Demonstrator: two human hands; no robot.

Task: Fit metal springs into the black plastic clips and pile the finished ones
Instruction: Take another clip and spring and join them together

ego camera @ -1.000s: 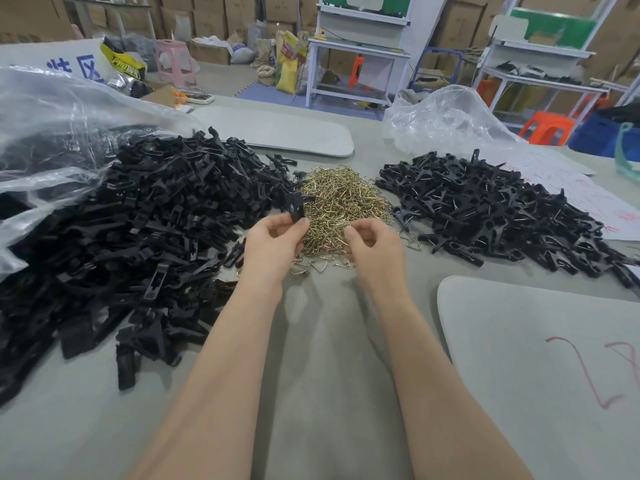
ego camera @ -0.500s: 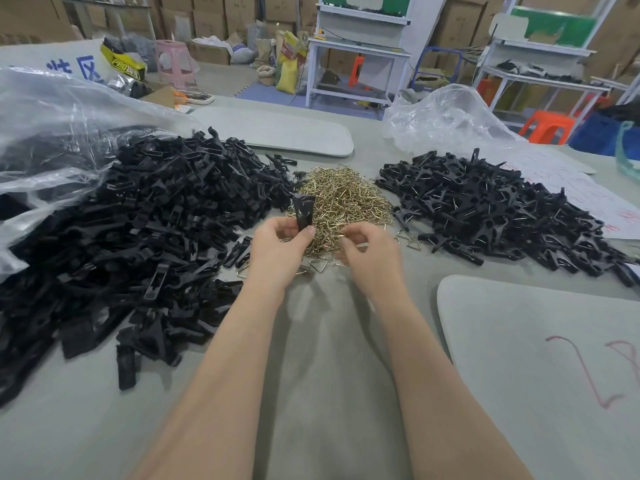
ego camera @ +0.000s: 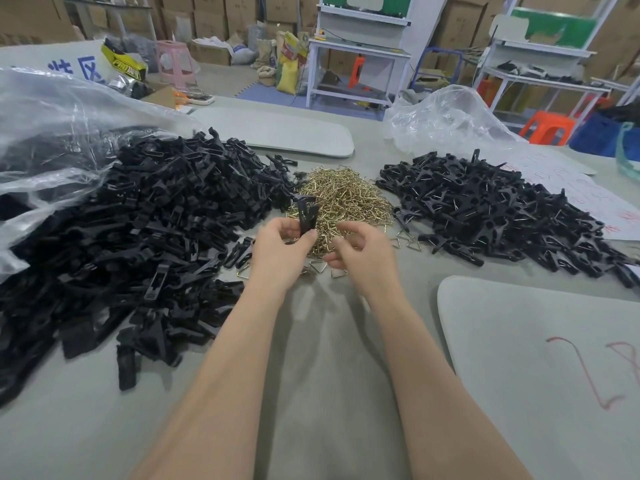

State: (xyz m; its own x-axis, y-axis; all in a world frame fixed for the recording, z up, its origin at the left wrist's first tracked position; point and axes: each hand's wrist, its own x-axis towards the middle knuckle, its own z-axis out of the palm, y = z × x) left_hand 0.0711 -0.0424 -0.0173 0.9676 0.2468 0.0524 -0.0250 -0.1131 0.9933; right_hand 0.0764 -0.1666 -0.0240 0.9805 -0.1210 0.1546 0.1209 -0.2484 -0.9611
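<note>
- Clip (ego camera: pixel 307 214) stands upright above the left hand (ego camera: pixel 282 249), whose thumb and curled fingers pinch its lower end. The top is left free, probably so a spring can go in from the right.
- The right hand (ego camera: pixel 363 252) is just beside the left with its fingers curled inward. Whether they pinch a spring does not show.
- The spring heap (ego camera: pixel 341 199) lies just beyond both hands, and a few loose springs (ego camera: pixel 318 266) lie under them, so a pick-up likely needs only the fingertips.
- The bare clips (ego camera: pixel 138 220) are heaped left of the left hand, spilling from a clear bag (ego camera: pixel 52 116). That side seems to feed the holding hand.
- The finished pile (ego camera: pixel 485 209), with wire glinting in it, sits right of the right hand and well apart from the bare stock, probably so the two never mix.
- Judging by this, the fitting of one clip is under way.
</note>
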